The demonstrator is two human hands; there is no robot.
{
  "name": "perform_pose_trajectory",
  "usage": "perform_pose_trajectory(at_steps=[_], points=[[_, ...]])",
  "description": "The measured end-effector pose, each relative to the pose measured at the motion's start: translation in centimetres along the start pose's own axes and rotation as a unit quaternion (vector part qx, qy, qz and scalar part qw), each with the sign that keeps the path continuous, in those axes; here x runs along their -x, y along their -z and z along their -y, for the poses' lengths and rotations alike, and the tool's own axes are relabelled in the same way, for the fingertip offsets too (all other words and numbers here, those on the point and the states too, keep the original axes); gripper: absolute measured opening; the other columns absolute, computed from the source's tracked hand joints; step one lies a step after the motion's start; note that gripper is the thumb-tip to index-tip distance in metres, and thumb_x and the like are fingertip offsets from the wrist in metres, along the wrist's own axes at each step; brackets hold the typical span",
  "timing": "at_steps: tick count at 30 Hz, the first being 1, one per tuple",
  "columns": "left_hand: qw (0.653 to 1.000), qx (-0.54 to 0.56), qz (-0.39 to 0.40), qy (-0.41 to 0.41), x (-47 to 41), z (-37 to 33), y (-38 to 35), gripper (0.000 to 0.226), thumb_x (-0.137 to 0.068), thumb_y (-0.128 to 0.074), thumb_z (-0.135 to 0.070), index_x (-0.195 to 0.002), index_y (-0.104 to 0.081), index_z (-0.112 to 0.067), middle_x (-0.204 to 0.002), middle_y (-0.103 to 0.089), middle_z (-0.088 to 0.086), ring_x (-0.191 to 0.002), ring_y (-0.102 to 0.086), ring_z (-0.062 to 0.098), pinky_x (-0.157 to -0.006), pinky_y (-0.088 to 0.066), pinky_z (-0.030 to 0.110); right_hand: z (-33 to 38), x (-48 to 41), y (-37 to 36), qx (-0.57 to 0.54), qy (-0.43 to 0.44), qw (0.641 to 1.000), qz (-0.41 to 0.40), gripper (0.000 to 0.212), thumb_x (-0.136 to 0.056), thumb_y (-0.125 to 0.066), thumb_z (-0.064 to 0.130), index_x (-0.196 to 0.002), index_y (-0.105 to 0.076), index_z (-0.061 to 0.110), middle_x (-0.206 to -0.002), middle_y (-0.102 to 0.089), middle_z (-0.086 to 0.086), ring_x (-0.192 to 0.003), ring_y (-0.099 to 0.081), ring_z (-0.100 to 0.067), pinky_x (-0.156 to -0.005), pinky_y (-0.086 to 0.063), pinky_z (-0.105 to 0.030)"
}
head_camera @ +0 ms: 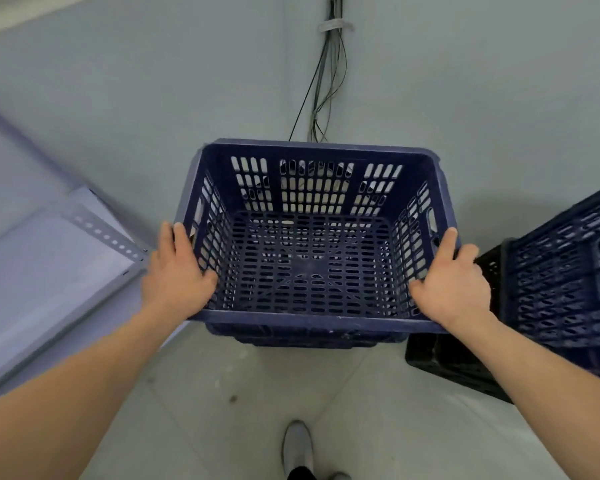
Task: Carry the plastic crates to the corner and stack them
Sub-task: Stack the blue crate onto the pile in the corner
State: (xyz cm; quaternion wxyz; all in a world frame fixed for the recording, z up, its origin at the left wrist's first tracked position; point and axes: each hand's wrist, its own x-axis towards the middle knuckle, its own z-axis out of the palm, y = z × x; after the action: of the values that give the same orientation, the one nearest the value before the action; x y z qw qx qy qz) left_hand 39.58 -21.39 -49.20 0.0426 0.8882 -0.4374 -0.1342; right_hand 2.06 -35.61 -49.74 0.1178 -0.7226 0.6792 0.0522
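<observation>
The left hand (179,271) and right hand (452,282) are gripping opposite side rims of an empty blue crate (309,318) — each clamping its rim, thumb inside the wall. Just beneath, the edge of a lower crate (305,337) is showing, so the stacking step appears to be in hand; whether the two are touching is unclear. The next move is calling for squared corners and an even lowering before release. Beyond, cables (329,98) are running down the wall corner.

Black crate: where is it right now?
Head view, lower right: the black crate sits on the floor under a second blue crate, just right of the right hand gripping the centre blue crate.
</observation>
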Motion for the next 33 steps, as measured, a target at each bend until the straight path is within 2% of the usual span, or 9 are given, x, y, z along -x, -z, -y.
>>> perform_pose_trajectory(at_steps=[3,6,10,13,19,21,29,33], points=[[0.999,-0.003,-0.001,0.038,1.4,-0.2,-0.5,0.091,-0.091,-0.06,-0.033,-0.159,-0.004,-0.01,-0.168,-0.003,0.005,-0.145,-0.028,0.041,-0.108,-0.041,0.056,-0.3,-0.2,0.2,-0.012,0.005,1.0,-0.001,0.108,-0.086,-0.074,0.042,-0.16,0.0,0.014,-0.138,-0.032,-0.024,-0.086,-0.05,-0.038,-0.065,-0.041,-0.037],[0.999,-0.002,-0.021,0.037,1.2,-0.3,-0.3,0.084,-0.089,-0.057,-0.033,-0.156,-0.01,-0.014,-0.165,-0.013,0.002,-0.135,-0.039,0.043,-0.096,-0.048,0.057,-0.3,-0.3,0.0,-0.015,0.01,1.0,-0.014,0.107,-0.086,-0.074,0.041,-0.16,-0.002,0.014,-0.134,-0.034,-0.024,-0.081,-0.044,-0.035,-0.064,-0.042,-0.037],[0.999,-0.008,-0.011,0.042,0.9,-0.3,-0.6,0.089,-0.09,-0.058,-0.032,-0.159,-0.005,-0.015,-0.168,-0.007,0.0,-0.14,-0.035,0.042,-0.101,-0.046,0.057,-0.3,-0.3,-0.4,-0.013,0.011,1.0,-0.023,0.107,-0.086,-0.074,0.041,-0.16,-0.002,0.012,-0.134,-0.034,-0.025,-0.095,-0.055,-0.045,-0.067,-0.041,-0.039],[0.999,-0.01,-0.012,0.042,1.0,-0.2,-0.5,0.088,-0.089,-0.058,-0.031,-0.159,-0.006,-0.014,-0.168,-0.007,0.001,-0.14,-0.035,0.042,-0.1,-0.045,0.058,-0.2,0.0,-0.6,-0.012,0.01,0.999,-0.03,0.108,-0.086,-0.073,0.041,-0.161,-0.002,0.01,-0.136,-0.034,-0.026,-0.1,-0.056,-0.048,-0.069,-0.04,-0.039],[0.999,-0.02,-0.016,0.02,0.5,1.0,-0.1,0.086,-0.086,-0.059,-0.029,-0.155,-0.012,-0.011,-0.162,-0.019,0.006,-0.13,-0.042,0.045,-0.095,-0.046,0.058,0.5,2.5,-1.2,-0.024,-0.002,0.999,-0.04,0.104,-0.087,-0.074,0.039,-0.16,-0.006,0.009,-0.134,-0.036,-0.026,-0.098,-0.056,-0.046,-0.065,-0.039,-0.037],[0.999,-0.027,-0.02,0.001,0.3,1.7,0.1,0.083,-0.085,-0.06,-0.028,-0.153,-0.015,-0.011,-0.157,-0.025,0.008,-0.124,-0.046,0.046,-0.088,-0.048,0.057,0.8,3.6,-1.5,-0.022,-0.012,0.999,-0.04,0.105,-0.089,-0.073,0.041,-0.161,-0.003,0.009,-0.135,-0.035,-0.026,-0.099,-0.056,-0.046,-0.065,-0.04,-0.037],[0.996,-0.043,-0.002,-0.074,-1.7,5.1,1.2,0.086,-0.087,-0.061,-0.029,-0.154,-0.011,-0.012,-0.159,-0.021,0.008,-0.126,-0.044,0.046,-0.089,-0.047,0.058,4.0,10.2,-3.2,-0.037,-0.098,0.994,-0.041,0.107,-0.089,-0.071,0.045,-0.162,0.0,0.009,-0.14,-0.032,-0.026,-0.102,-0.056,-0.047,-0.07,-0.04,-0.039],[0.99,-0.05,0.02,-0.134,-2.9,5.7,1.7,0.09,-0.088,-0.061,-0.029,-0.157,-0.006,-0.014,-0.163,-0.014,0.006,-0.135,-0.037,0.044,-0.1,-0.044,0.059,5.4,14.6,-4.5,-0.045,-0.161,0.985,-0.05,0.108,-0.089,-0.072,0.044,-0.162,-0.001,0.007,-0.137,-0.033,-0.025,-0.103,-0.055,-0.049,-0.075,-0.043,-0.044]])
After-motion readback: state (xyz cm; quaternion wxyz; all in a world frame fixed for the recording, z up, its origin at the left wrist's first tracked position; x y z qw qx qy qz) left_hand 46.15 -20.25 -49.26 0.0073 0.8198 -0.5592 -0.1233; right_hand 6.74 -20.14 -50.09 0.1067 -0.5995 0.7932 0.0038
